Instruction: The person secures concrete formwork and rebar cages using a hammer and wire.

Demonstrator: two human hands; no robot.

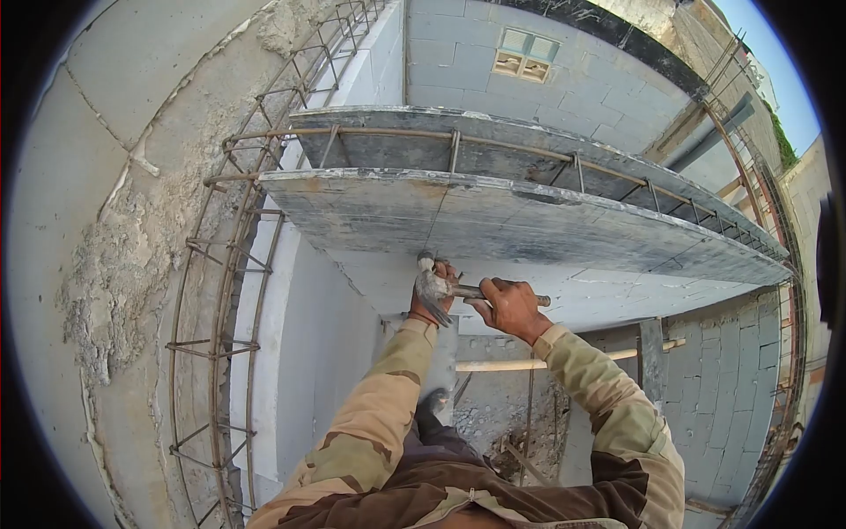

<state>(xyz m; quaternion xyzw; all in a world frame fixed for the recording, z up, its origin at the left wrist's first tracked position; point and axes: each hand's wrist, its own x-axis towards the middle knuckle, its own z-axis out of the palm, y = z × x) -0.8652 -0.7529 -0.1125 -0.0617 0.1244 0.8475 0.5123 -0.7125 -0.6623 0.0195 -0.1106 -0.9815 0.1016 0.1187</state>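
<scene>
My right hand [513,309] is closed around the wooden handle of a claw hammer [432,287], whose pale, worn head points left. My left hand [446,270] is just behind the hammer head, close to the lower edge of a grey formwork board [520,216]. Its fingers look curled together, but the hammer head covers part of them, and what they grip is hidden. The board stands on edge across the view, with a second board [379,117] parallel behind it. Between the two boards runs a rebar cage [454,150].
An upright rebar column cage [216,353] stands at the left beside a rough concrete wall [119,309]. Below the boards, a wooden pole [498,365] crosses over rubble. Grey block walls [718,388] rise at the right and back, one with a small window [526,55].
</scene>
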